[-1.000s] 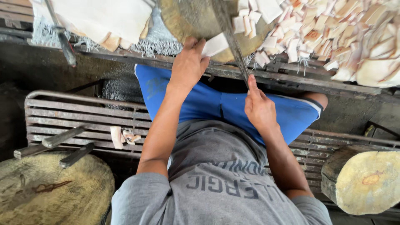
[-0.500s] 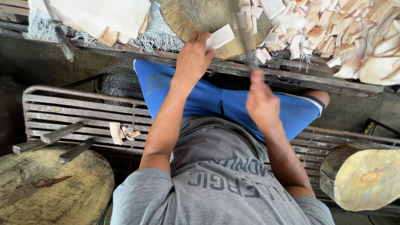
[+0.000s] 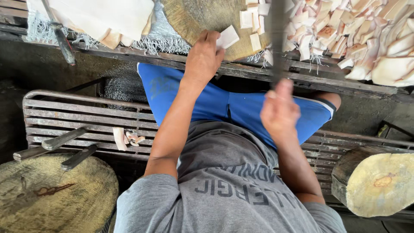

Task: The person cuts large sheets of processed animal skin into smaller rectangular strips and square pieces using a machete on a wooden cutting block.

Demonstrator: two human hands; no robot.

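- head view: a pale, flat, squarish piece is pinched at its near edge by the fingers of the left hand, on a round, rough wooden block.
- the piece is seen just beyond the fingertips, tilted, with its far end free over the block's rim.
- a knife, long, dark and blurred, is gripped by the right hand, which is closed around the handle; the blade is held upright, just right of the piece and not touching it.
- small square cuts are laid on the block beside the piece; a heap of pale, waxy chunks is piled to the right.
- a large smooth white slab is laid on frayed sacking at the left.
- a slatted metal rack is seen below, with two more knives and some scraps on it.
- two round stumps are placed near the rack: a dark one at lower left and a pale one at lower right.
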